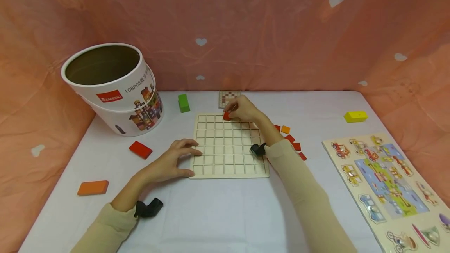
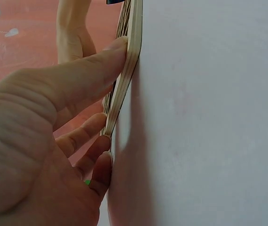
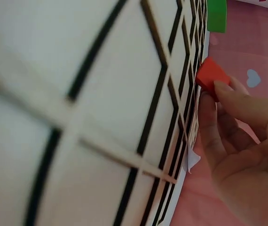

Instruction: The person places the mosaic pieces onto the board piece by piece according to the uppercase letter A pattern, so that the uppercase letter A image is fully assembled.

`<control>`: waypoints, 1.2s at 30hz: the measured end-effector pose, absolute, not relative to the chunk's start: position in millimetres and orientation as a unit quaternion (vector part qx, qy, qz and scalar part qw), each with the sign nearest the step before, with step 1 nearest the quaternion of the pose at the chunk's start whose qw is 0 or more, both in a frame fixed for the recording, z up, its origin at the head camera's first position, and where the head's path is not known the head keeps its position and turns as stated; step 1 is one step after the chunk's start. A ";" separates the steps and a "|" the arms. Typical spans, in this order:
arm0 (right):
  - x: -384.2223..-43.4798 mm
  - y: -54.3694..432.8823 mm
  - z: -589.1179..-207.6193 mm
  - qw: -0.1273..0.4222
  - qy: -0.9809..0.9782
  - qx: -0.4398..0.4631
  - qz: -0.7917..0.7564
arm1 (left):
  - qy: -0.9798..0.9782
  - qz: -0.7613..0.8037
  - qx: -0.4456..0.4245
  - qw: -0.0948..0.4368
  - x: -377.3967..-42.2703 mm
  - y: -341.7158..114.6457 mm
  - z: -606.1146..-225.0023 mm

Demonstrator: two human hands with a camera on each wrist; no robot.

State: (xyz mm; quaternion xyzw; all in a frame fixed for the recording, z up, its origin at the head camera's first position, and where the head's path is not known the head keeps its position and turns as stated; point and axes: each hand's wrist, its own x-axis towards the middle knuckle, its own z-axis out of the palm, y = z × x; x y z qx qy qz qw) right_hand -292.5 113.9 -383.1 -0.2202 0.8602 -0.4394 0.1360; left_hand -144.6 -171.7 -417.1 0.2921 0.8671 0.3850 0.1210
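Note:
A pale wooden grid board [image 1: 211, 176] lies at the middle of the table. My right hand [image 1: 245, 109] pinches a red square tile [image 3: 211, 76] between thumb and fingers, over the board's far edge in the head view. My left hand [image 1: 173, 159] rests at the board's left side, fingers spread along the edge and thumb near the front left corner; the left wrist view shows the thumb [image 2: 101, 63] against the edge. Behind the board lies a small card with a brown grid pattern [image 1: 225, 97], partly covered by my right hand. Several red tiles [image 1: 296, 146] and an orange tile [image 1: 285, 129] lie right of the board.
A white bucket [image 1: 116, 120] stands at the back left. Loose blocks lie about: green [image 1: 183, 103], red [image 1: 140, 150], orange [image 1: 93, 188] and yellow [image 1: 356, 116]. A wooden vehicle puzzle [image 1: 346, 182] takes up the right side. A pink heart-patterned cloth [image 1: 263, 50] hangs behind the table.

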 end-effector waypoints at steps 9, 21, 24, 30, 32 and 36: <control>-294.1 111.3 -384.8 0.144 0.870 -0.253 -0.398 | 0.868 0.382 0.292 0.122 -145.0 -170.8 -416.1; -290.1 114.6 -386.5 0.137 0.878 -0.241 -0.391 | 0.870 0.378 0.291 0.123 -146.2 -170.1 -416.2; -287.7 119.0 -383.7 0.137 0.877 -0.243 -0.391 | 0.871 0.377 0.292 0.121 -146.4 -170.5 -416.6; -273.0 157.2 -368.1 0.131 0.862 -0.269 -0.409 | 0.871 0.380 0.287 0.123 -145.0 -170.1 -416.7; -265.2 179.1 -365.4 0.138 0.858 -0.270 -0.415 | 0.872 0.379 0.285 0.122 -144.2 -170.5 -416.4; -246.6 228.8 -368.9 0.159 0.858 -0.244 -0.422 | 0.873 0.379 0.281 0.124 -143.0 -171.2 -415.8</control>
